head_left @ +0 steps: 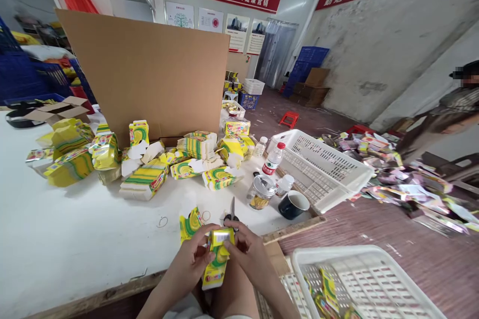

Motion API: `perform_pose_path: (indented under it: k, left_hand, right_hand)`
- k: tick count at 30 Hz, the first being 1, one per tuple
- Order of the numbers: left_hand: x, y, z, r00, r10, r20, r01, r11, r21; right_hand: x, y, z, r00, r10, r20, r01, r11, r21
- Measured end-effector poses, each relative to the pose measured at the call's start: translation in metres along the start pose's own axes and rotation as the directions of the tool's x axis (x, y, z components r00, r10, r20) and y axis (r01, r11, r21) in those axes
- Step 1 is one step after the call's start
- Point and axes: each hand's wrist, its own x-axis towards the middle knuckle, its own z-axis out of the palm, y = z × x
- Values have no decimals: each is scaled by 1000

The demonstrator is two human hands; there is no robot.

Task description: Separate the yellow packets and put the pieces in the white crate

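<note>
My left grip point(195, 255) and right grip point(251, 250), seemingly nearly closed, pinch the yellow carton point(214, 274). Overpressing could crease its barcode panel point(221, 237).

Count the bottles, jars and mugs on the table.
5, all toward the right side of the table: small clear bottle farthest back, red-capped bottle, silver-lidded jar, white-capped container beside it, dark mug. Piled cartons may hide more.

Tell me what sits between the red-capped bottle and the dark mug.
In the head view, a small white-topped container sits between the red-capped bottle and the dark mug.
</note>
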Motion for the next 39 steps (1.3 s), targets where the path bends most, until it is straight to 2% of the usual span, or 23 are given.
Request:
perform_pose_path:
  k: [2, 4, 9, 15, 20, 23, 25, 27, 29, 31, 32, 34, 36, 39]
  left_hand:
    - [-1, 1, 0, 1000, 0, 27, 1, 1000, -29]
    - [-2, 3, 0, 999, -10, 36, 12, 998, -63]
    - [-3, 8, 1, 999, -43, 25, 46, 988, -150]
    - [-3, 9, 7, 998, -59, -35, 55, 993, -103]
    - [-3, 8, 5, 987, -125, -99, 111, 985, -134]
    - [-2, 3, 8, 989, -121, -91, 106, 983, -148]
    - [-2, 1, 13, 991, -110, -69, 99, 984, -149]
    - [-1, 0, 19, 995, -92, -47, 85, 987, -135]
    - [0, -1, 23, 996, -79, -42, 74, 991, -113]
    - [1, -2, 23, 995, -80, -62, 75, 995, -68]
    - [1, -3, 21, 993, -85, -78, 82, 996, -39]
    - [1, -5, 16, 989, -92, -112, 94, 996, 8]
    - [0, -7, 9, 985, -93, -143, 99, 995, 31]
    - [-1, -11, 1, 979, -81, -189, 94, 994, 61]
  right_hand:
    - [1, 2, 3, 997, -36, -61, 26, 988, -154]
    - [1, 4, 6, 994, -70, -89, 48, 972, -230]
    - [-3, 6, 13, 991, -112, -70, 94, 971, -220]
    - [-6, 4, 22, 981, -63, -186, -4, 941, -340]
    - [-9, 11, 12, 994, -85, -73, 71, 983, -170]
    - [-12, 19, 9, 989, -94, -116, 89, 995, -45]
    - [-15, 22, 10, 988, -64, -139, 76, 994, 78]
    - [-19, 22, 8, 984, -38, -172, 61, 989, 132]
    - [-26, 21, -5, 969, -31, -245, 40, 999, 31]
    - [-35, 21, -32, 931, -48, -362, -22, 982, -188]
    - [-41, 21, -50, 898, -69, -435, -78, 947, -313]
    - [-55, 23, -89, 819, -129, -559, -226, 823, -522]
    - [-70, 26, -126, 743, -176, -645, -402, 653, -642]
    - [-88, 36, -162, 646, -182, -741, -635, 411, -654]
